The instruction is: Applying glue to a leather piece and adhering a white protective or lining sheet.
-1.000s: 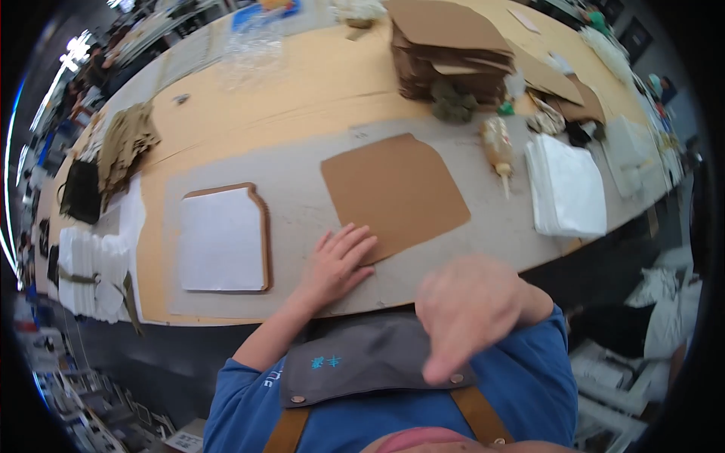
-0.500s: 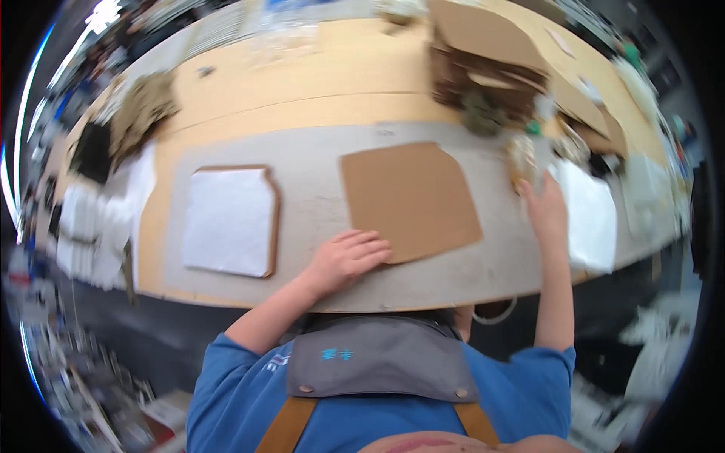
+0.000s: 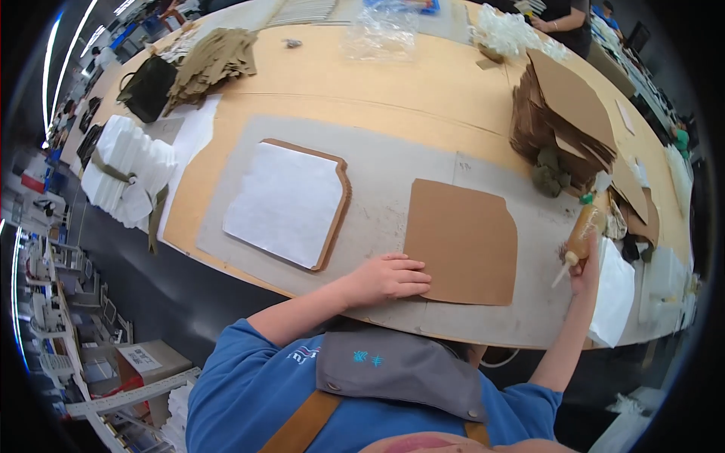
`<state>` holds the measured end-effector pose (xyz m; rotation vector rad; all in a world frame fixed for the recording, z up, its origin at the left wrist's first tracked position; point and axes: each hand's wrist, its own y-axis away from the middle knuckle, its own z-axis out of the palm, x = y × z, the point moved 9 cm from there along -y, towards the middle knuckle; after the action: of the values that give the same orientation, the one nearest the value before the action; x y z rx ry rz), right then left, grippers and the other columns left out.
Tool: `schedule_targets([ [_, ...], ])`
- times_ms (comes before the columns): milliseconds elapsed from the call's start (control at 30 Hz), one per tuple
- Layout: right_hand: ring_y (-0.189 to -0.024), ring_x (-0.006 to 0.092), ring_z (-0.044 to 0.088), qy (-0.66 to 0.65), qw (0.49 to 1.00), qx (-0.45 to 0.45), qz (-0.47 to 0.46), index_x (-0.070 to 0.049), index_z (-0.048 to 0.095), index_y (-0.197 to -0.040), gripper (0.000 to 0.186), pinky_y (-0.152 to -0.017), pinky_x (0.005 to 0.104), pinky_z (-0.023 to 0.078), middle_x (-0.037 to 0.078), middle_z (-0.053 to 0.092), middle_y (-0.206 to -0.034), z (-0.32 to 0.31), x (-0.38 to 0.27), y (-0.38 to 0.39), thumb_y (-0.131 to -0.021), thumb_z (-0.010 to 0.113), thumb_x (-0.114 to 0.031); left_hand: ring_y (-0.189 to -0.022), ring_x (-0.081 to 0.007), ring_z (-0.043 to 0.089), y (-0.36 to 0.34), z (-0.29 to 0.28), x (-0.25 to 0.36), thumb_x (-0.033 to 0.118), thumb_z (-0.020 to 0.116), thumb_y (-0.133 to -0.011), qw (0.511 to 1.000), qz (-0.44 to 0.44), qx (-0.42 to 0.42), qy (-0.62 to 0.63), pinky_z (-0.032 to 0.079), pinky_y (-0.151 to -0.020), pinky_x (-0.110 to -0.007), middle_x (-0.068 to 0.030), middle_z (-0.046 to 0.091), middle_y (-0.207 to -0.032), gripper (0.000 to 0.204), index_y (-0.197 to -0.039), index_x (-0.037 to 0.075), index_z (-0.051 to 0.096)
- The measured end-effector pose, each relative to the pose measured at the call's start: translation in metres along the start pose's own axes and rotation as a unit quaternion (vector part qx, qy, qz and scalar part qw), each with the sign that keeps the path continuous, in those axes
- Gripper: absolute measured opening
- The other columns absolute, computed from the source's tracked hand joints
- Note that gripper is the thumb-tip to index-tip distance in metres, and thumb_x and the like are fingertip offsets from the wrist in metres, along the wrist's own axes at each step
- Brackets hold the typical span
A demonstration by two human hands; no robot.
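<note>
My left hand [image 3: 389, 278] lies flat on the near left corner of a brown cardboard panel [image 3: 468, 240] on the grey mat [image 3: 377, 177]. My right hand [image 3: 585, 268] is out at the right, closed around the lower end of an amber glue bottle [image 3: 583, 230] with a green cap and a white nozzle pointing down-left. A second brown panel topped with a white sheet [image 3: 285, 204] lies to the left on the mat.
A stack of brown cardboard pieces [image 3: 563, 113] stands at the back right. White sheets [image 3: 615, 294] lie by my right hand. Folded white fabric [image 3: 124, 170], olive fabric [image 3: 211, 60] and a black bag [image 3: 147, 87] sit at the left. Another person [image 3: 563, 19] works at the far edge.
My right hand went from near my chest out to the right and took hold of the glue bottle. My left hand stayed on the cardboard panel. The view shifted.
</note>
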<state>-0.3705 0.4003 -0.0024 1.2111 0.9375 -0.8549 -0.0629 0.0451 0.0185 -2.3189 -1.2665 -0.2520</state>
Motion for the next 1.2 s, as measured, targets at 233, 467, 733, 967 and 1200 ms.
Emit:
schedule_targets([
  [233,-0.103,0.0195,0.070,-0.177,0.958,-0.160,-0.157,-0.002,0.039,-0.152,0.088,-0.081,0.0277,0.060,0.016,0.041,-0.158,0.098,0.032,0.108,-0.085,0.083,-0.038,-0.129,-0.0204,0.059,-0.004,-0.015,0.000,0.016,0.057,-0.092,0.999,-0.032,-0.028,0.012,0.045,-0.110,-0.042,0.0024,0.066,-0.133,0.035,-0.125,0.018,0.069],
  [467,-0.121,0.0254,0.063,-0.214,0.956,-0.091,-0.180,-0.007,0.027,-0.158,0.105,-0.096,0.0346,0.057,0.011,0.037,-0.160,0.121,0.035,0.101,-0.080,0.085,-0.047,-0.126,-0.0200,0.062,-0.010,-0.013,-0.003,0.012,0.061,-0.089,0.998,-0.041,-0.045,-0.005,0.047,-0.107,-0.041,0.0030,0.069,-0.129,0.035,-0.122,0.019,0.072],
  [733,-0.093,0.0149,0.068,-0.171,0.972,0.000,-0.161,-0.007,0.037,-0.155,0.100,-0.074,0.0235,0.052,0.005,0.059,-0.136,0.129,0.047,0.081,-0.080,0.082,-0.056,-0.131,-0.0232,0.057,-0.002,-0.015,-0.015,0.027,0.067,-0.092,0.993,-0.055,-0.093,0.053,0.041,-0.112,-0.044,-0.0017,0.065,-0.136,0.037,-0.127,0.015,0.069],
  [967,-0.092,0.0157,0.068,-0.158,0.977,0.068,-0.129,-0.007,0.037,-0.155,0.091,-0.074,0.0237,0.052,0.005,0.065,-0.124,0.135,0.067,0.074,-0.086,0.083,-0.042,-0.133,-0.0306,0.055,-0.003,-0.024,-0.063,0.020,0.076,-0.086,0.972,-0.235,0.010,-0.020,0.037,-0.112,-0.047,-0.0069,0.064,-0.137,0.042,-0.126,0.012,0.069],
  [1200,-0.093,0.0173,0.069,-0.141,0.979,0.070,-0.126,-0.005,0.035,-0.156,0.092,-0.077,0.0250,0.054,0.007,0.063,-0.127,0.136,0.066,0.074,-0.085,0.084,-0.038,-0.133,-0.0299,0.055,-0.005,-0.020,-0.064,0.019,0.081,-0.080,0.972,-0.232,-0.002,-0.035,0.037,-0.113,-0.047,-0.0059,0.065,-0.137,0.045,-0.123,0.012,0.071],
])
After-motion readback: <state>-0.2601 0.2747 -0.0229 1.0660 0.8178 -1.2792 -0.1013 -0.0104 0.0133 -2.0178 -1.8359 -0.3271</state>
